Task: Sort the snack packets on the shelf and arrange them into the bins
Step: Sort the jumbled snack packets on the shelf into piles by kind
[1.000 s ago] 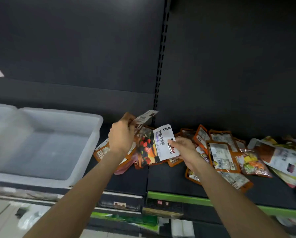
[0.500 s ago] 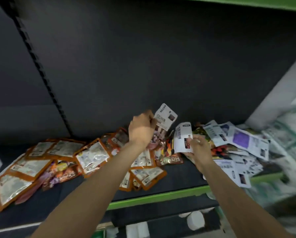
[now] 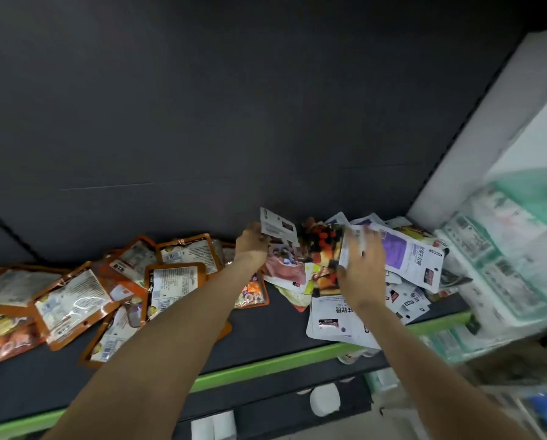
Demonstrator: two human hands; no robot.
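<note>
Shelving unit: matte black back panel (image 3: 234, 106), slotted upright at far left; dark shelf (image 3: 265, 328) with green front edge strip (image 3: 265, 366); white side panel (image 3: 488, 122) at right; blurred neighbouring shelves with pale green goods; dim overhead light

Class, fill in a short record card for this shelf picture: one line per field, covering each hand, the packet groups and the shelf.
left hand: left hand grips a white packet, raised above the pile
right hand: right hand grips a white packet's edge; blurred
left group: orange-edged packets, overlapping, lying flat
right group: white packets, heaped, one with a purple panel
between: dark fruit-print packet
shelf: dark, green front edge
bins: none in view
</note>
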